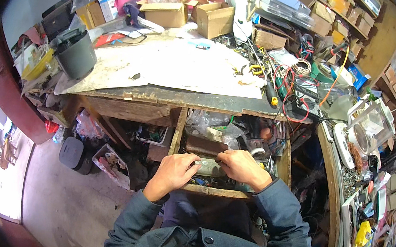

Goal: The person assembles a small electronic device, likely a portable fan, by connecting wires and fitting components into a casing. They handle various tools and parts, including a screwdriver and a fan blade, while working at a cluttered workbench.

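Over an open wooden drawer (210, 191), both hands come together around a pale, greyish-green flat thing (210, 168). At its left end is my left hand (171, 173), with bent fingers drawn close to the thumb. My right hand (246, 168) is curled at the right end, fingers closed, and a small dark bit shows at its fingertips. What either hand pinches is too small or hidden to name. Just beyond the fingers lies a brown, oblong thing like a case (206, 146). Clear plastic bags (205, 121) and a round white-rimmed item (257, 150) fill the drawer's back.
Above the drawer stands a workbench with a white sheet (184, 70), cardboard boxes (215, 19) and a dark bucket (75, 54). A screwdriver (272, 95) and red leads (287, 109) lie by its right edge. Crowded shelving rises at right; a bin (114, 166) stands on the floor at left.
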Available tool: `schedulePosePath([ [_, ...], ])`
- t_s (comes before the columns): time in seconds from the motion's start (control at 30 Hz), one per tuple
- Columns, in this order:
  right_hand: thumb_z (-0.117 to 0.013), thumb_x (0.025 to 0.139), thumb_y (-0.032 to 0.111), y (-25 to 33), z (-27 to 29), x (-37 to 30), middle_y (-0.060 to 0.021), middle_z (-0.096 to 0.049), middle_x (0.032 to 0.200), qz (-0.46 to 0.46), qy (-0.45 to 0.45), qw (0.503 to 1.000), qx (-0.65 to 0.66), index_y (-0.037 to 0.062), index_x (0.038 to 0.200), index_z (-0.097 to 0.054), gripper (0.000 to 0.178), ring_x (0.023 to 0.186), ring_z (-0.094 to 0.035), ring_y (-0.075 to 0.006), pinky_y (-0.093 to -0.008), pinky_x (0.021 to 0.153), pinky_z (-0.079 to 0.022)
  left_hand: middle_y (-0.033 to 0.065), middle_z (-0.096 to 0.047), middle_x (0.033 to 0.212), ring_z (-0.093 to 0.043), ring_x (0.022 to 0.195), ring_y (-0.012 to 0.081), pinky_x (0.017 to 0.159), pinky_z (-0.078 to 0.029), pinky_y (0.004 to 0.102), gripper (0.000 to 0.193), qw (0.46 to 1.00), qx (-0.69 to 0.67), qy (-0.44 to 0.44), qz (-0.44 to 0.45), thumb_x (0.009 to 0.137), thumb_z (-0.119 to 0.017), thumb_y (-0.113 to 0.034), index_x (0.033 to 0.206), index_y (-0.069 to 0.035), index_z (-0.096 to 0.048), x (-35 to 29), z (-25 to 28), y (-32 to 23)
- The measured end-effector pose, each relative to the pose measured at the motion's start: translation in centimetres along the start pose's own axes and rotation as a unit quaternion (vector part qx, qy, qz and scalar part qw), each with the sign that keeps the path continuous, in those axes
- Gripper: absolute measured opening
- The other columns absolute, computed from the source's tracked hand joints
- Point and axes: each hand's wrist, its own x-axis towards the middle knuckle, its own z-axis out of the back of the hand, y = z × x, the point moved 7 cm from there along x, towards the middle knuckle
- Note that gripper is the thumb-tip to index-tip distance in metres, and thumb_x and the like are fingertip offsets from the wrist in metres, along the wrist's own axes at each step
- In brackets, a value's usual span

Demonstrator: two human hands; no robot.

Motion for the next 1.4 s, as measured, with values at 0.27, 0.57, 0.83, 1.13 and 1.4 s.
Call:
schedulePosePath([
  [0.27,-0.068,0.086,0.011,0.14,-0.13,0.02,-0.0187,-0.069,0.087,-0.010,-0.004,1.000,-0.001,0.0021,0.093,-0.066,0.012,0.084,-0.069,-0.0434,-0.0526,0.071,-0.054,0.0162,-0.076,0.100,-0.072,0.089,0.0383,0.074,-0.056,0.0457,0.027,0.999,-0.044,-0.027,-0.006,0.097,-0.068,-0.028,0.109,-0.005,-0.074,-0.53,0.07,0.26],
  [0.57,-0.067,0.086,0.010,0.28,0.07,-0.16,-0.0191,-0.070,0.086,-0.006,-0.004,1.000,-0.022,0.0026,0.093,-0.064,0.011,0.084,-0.071,-0.0419,-0.0526,0.071,-0.057,0.0166,-0.077,0.103,-0.074,0.092,0.0364,0.080,-0.058,0.0421,0.025,1.000,-0.018,-0.017,0.012,0.096,-0.069,-0.025,0.109,-0.005,-0.075,-0.52,0.18,-0.19],
  [0.83,-0.068,0.086,0.011,0.08,-0.24,-0.24,-0.0186,-0.070,0.083,0.003,-0.010,0.999,-0.032,0.0027,0.092,-0.064,0.011,0.082,-0.071,-0.0414,-0.0521,0.070,-0.057,0.0163,-0.077,0.100,-0.074,0.091,0.0360,0.078,-0.058,0.0427,0.024,1.000,-0.001,-0.021,0.007,0.095,-0.070,-0.024,0.109,-0.005,-0.075,-0.62,-0.02,-0.08],
  [1.13,-0.068,0.086,0.012,-0.05,-0.37,-0.16,-0.0187,-0.072,0.084,-0.012,0.003,0.999,-0.039,0.0028,0.091,-0.065,0.011,0.081,-0.072,-0.0410,-0.0518,0.070,-0.058,0.0165,-0.076,0.100,-0.074,0.091,0.0364,0.078,-0.058,0.0431,0.024,1.000,-0.004,-0.025,0.005,0.095,-0.070,-0.025,0.108,-0.005,-0.074,-0.67,-0.12,0.10],
  [1.4,-0.070,0.085,0.013,0.10,-0.37,-0.22,-0.0185,-0.072,0.084,-0.018,0.009,0.999,-0.043,0.0032,0.091,-0.065,0.012,0.083,-0.072,-0.0404,-0.0518,0.070,-0.058,0.0168,-0.076,0.100,-0.074,0.091,0.0367,0.078,-0.058,0.0432,0.024,0.999,-0.008,-0.032,0.000,0.096,-0.070,-0.025,0.108,-0.004,-0.074,-0.78,0.02,-0.06],
])
